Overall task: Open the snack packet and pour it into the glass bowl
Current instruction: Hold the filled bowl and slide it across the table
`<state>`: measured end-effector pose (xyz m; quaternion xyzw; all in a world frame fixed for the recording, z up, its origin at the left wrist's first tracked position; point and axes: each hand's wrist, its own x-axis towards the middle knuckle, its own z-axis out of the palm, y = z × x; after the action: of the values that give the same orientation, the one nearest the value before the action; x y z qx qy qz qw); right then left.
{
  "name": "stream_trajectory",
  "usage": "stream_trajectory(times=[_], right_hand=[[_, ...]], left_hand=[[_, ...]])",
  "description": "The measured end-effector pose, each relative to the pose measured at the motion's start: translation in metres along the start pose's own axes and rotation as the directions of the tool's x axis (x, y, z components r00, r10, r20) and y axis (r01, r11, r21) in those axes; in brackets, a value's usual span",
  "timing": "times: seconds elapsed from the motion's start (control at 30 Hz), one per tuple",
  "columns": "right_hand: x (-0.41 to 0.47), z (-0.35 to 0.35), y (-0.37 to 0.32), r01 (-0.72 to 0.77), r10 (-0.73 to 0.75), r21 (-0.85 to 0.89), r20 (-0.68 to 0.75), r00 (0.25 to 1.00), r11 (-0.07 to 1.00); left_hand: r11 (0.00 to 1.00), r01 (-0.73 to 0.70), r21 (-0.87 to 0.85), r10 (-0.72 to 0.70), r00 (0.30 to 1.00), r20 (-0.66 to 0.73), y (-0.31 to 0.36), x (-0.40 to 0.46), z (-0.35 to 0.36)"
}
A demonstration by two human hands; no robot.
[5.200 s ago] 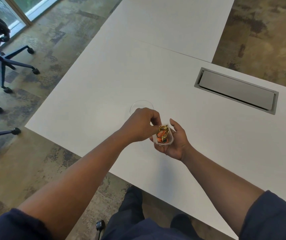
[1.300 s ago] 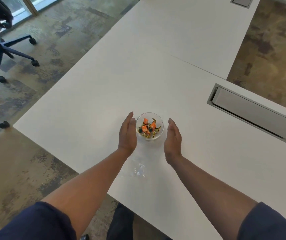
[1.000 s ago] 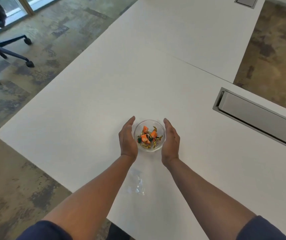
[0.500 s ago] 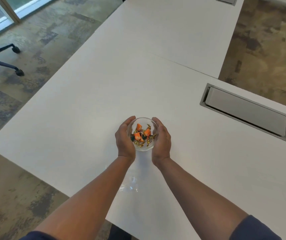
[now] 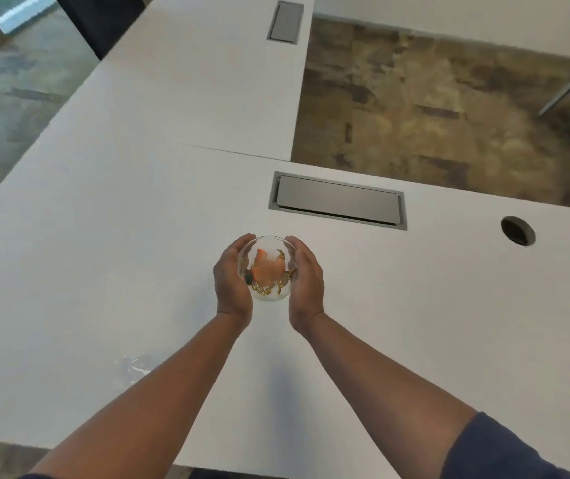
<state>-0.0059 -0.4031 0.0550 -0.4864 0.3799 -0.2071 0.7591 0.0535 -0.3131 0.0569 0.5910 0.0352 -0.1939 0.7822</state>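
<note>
We cup the bowl (image 5: 265, 268) between both hands: our left hand (image 5: 231, 281) curves around its left wall and our right hand (image 5: 306, 278) around its right wall, fingers wrapped close against the glass with the tips reaching toward the far rim. Both palms look pressed to the sides. We cannot tell for sure whether the bowl rests on the table (image 5: 103, 236) or is lifted a little off it; the picture is slightly blurred here.

Inside the bowl lie the snacks (image 5: 269, 271), orange pieces among gold-coloured wrapped ones and a dark bit at the left edge. They sit low in the glass, and none show on the table around it.

The packet (image 5: 134, 364) lies near us and to the left, just beside our left forearm, well apart from the bowl. It is clear, crumpled and flat, and looks empty, though its thin film is hard to read against the white top.

We judge the task as good as finished: the packet seems opened and emptied, and its contents are in the bowl. What is left, if anything, is only to settle the bowl and let go of it.
</note>
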Motion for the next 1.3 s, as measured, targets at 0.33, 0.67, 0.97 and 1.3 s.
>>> stream_trajectory(times=[0.33, 0.67, 0.97, 1.3], right_hand=[[0.004, -0.111, -0.014, -0.004, -0.001, -0.031, -0.171, 0.985, 1.0], [0.014, -0.16, 0.028, -0.067, 0.061, -0.024, -0.197, 0.979, 0.997], [0.025, -0.172, 0.044, -0.088, 0.074, -0.071, -0.18, 0.981, 0.994], [0.03, -0.172, 0.048, -0.113, 0.102, -0.068, -0.153, 0.983, 0.991]], left_hand=[[0.987, 0.116, 0.115, -0.138, 0.969, 0.207, -0.056, -0.035, 0.083], [0.943, 0.15, 0.297, -0.21, 0.96, 0.183, -0.108, -0.035, 0.1], [0.93, 0.158, 0.332, -0.22, 0.962, 0.159, -0.131, -0.025, 0.098], [0.926, 0.195, 0.323, -0.249, 0.959, 0.133, -0.135, -0.022, 0.095]])
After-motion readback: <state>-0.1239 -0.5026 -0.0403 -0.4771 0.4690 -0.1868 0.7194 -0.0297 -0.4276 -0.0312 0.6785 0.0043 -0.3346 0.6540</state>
